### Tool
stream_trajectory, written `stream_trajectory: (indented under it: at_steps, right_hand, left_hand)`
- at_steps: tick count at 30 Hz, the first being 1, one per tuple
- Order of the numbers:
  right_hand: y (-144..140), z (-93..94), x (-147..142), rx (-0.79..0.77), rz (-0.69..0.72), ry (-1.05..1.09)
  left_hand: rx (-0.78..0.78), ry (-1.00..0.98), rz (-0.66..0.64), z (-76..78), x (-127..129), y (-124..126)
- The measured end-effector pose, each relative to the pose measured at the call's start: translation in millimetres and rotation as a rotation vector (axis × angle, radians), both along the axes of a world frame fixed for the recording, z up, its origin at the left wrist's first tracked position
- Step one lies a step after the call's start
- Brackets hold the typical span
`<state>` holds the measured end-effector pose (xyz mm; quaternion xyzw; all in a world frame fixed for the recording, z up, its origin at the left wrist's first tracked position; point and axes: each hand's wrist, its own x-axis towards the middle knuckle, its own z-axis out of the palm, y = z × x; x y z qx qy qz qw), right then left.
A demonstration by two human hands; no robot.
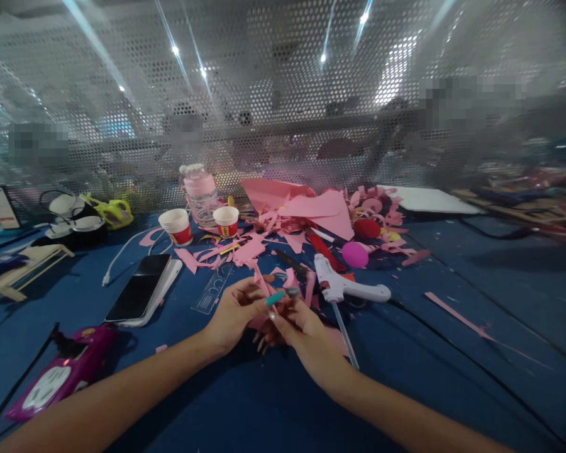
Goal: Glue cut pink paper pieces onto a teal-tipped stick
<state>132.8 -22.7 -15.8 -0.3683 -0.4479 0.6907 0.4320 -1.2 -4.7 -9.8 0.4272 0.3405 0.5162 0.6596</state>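
Observation:
My left hand point(236, 313) and my right hand point(304, 327) meet above the near middle of the blue table. Between them is a piece of pink paper point(260, 282), pinched in the closed fingers of both. A long teal nail shows on the left thumb. How the paper is folded or joined is partly hidden by my fingers. Just right of the right hand lies a white hot glue gun point(351, 288) with a clear glue stick point(345, 336) sticking out. Behind the hands are scissors point(290, 261) and a clear stencil ruler point(212, 290).
Pink paper scraps and sheets point(311, 211) are heaped at the back, with two paper cups point(175, 228) and a pink-lidded bottle point(200, 192) nearby. Phones point(141, 289) and a purple device point(61, 374) lie left. The glue gun's black cord point(462, 352) crosses the right side.

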Motion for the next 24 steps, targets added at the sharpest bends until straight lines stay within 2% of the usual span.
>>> stream_trajectory:
  at_steps: [4, 8, 12, 16, 19, 24]
  right_hand:
    - [-3.3, 10.7, 1.1, -0.022, -0.096, 0.051]
    - [-3.0, 19.7, 6.1, 0.104, -0.144, 0.103]
    - [-0.3, 21.7, 11.9, 0.234, -0.207, -0.018]
    - [2.6, 19.6, 16.6, 0.27, -0.326, -0.073]
    - [5.0, 19.5, 20.0, 0.288, -0.406, -0.107]
    - [3.9, 27.7, 24.5, 0.436, -0.52, -0.185]
  left_hand:
    - [-0.01, -0.05, 0.093, -1.7, -1.1, 4.2]
    - [-0.043, -0.091, 0.197, 2.8, 1.1, 6.8]
    - [-0.07, -0.084, 0.169, 6.5, 2.5, 5.3]
    - [-0.051, -0.058, 0.154, 6.6, 1.9, 4.6]
    - [-0.03, -0.025, 0.173, 4.5, 0.7, 5.7]
    - [-0.015, 0.011, 0.166, -1.7, -1.9, 9.3]
